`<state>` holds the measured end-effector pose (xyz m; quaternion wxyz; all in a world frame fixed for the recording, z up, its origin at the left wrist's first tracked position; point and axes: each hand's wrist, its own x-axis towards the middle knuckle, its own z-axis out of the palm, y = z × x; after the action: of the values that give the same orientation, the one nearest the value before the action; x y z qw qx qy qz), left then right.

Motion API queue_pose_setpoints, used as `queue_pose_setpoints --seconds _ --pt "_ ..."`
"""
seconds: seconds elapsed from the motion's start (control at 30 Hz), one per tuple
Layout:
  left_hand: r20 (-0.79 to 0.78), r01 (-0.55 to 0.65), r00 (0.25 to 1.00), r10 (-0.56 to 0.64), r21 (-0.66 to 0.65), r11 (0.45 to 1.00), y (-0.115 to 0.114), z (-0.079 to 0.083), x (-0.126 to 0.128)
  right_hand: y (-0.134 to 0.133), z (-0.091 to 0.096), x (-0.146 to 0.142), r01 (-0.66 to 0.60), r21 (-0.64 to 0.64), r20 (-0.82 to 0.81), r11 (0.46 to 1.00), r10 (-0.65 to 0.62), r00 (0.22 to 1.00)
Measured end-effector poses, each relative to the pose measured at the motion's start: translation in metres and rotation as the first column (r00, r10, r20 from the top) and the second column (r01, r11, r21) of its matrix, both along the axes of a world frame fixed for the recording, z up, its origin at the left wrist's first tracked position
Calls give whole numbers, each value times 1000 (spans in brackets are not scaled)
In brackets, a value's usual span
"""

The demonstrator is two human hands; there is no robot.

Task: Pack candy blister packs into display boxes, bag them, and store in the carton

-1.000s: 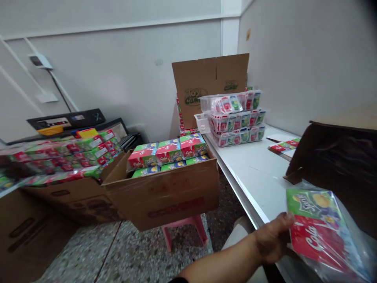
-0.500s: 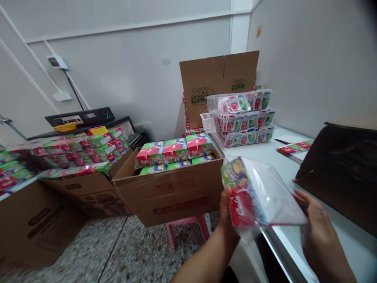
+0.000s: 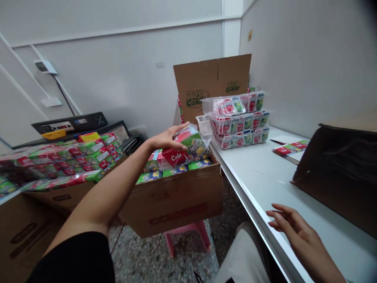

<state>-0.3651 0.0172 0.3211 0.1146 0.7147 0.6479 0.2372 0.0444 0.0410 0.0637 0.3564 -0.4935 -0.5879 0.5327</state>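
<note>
My left hand (image 3: 169, 139) is closed on a red and green candy box (image 3: 194, 144) in loose clear film, with "Cola" printed on its side. The box is tilted over the right part of an open brown carton (image 3: 179, 200), just above other candy boxes (image 3: 174, 170) packed inside. My forearm crosses over the carton's left side and hides part of its contents. On the other side, my right hand (image 3: 294, 230) hovers over the front edge of the white table (image 3: 250, 169). Its fingers are apart and nothing is in them.
The carton rests on a pink stool (image 3: 188, 232). Stacked clear trays of small packs (image 3: 241, 122) stand at the table's back, before a brown carton flap (image 3: 212, 84). A dark open box (image 3: 338, 177) is at right. Rows of candy boxes (image 3: 73, 155) fill the left.
My left hand has carried the wrapped candy box from above the table, leftward to the open carton. My right hand has let go of it and moved lower.
</note>
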Motion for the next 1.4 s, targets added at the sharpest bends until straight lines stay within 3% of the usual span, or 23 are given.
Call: queue_pose_setpoints --seconds 0.07,0.17,0.3,0.57,0.63,0.7,0.77,0.87,1.0,1.4 --pt "-218 -29 976 -13 -188 982 16 -10 -5 1 1 -1 -10 2 25 1000 10 1000" --pt "-300 -21 950 -88 -340 940 36 -30 -3 3 2 -6 -75 -6 48 997 75 996" --pt "-273 48 952 -142 -325 945 56 -45 -2 6 1 -19 -190 15 42 982 190 981" --pt "-178 69 971 -157 -421 904 75 -45 -6 5 6 -57 -379 158 82 912 370 925" --pt "-194 59 969 -156 -432 900 77 -45 -6 6 13 -75 -419 306 164 855 386 908" --pt "-213 55 964 -161 -432 900 77 -43 -6 12 23 -100 -428 496 236 755 358 904" --pt "-233 54 958 -166 -424 904 77 -40 -4 25 33 -128 -378 656 270 653 265 926" --pt "-300 31 939 -166 -407 913 75 -35 0 48 41 -166 -260 775 276 576 61 959" --pt "-379 -3 915 -137 -347 938 71 -35 4 69 39 -186 -302 778 346 552 25 938" --pt "-312 34 939 -147 -341 939 77 -44 -2 92 52 -169 -422 700 326 577 269 906"
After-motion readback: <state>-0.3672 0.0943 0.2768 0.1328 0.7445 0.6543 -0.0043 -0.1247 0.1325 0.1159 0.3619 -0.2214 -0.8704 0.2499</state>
